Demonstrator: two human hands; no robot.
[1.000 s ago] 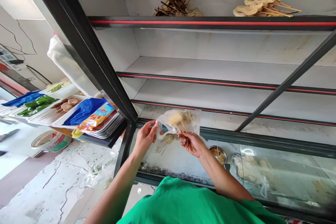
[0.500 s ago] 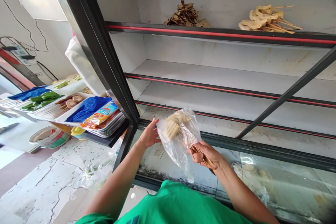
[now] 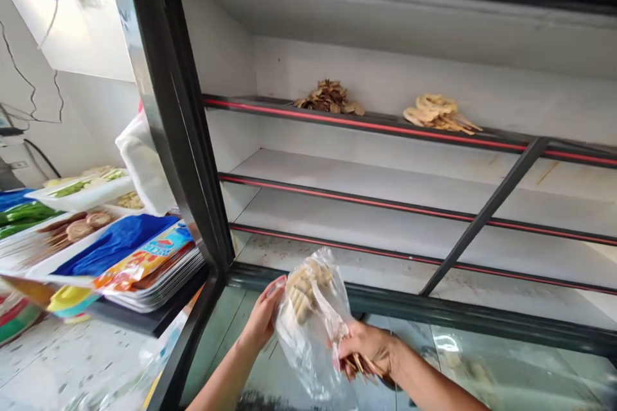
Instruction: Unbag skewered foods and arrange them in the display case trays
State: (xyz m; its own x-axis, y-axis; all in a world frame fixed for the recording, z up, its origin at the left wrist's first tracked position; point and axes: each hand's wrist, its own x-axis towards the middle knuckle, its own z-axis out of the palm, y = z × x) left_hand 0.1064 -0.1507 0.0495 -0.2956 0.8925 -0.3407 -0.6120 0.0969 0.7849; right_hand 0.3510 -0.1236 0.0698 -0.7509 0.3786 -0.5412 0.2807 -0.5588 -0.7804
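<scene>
A clear plastic bag is in front of me, with pale skewered food bunched in its upper part. My right hand is wrapped round the bundle of thin wooden skewers and the gathered bag beside them. At the bag's left edge, my left hand is closed against the plastic, its fingertips partly hidden there. Both hands are in front of the lower frame of a display cabinet.
Inside the cabinet, the top shelf holds a dark pile of skewers and a pale pile of skewers. A slanted black bar crosses the front. Trays with food, a blue cloth and an orange packet are at left.
My left hand has gone from open beside the bag to closed at its edge. The view has tilted up, so the shelves and bag appear lower in the picture.
</scene>
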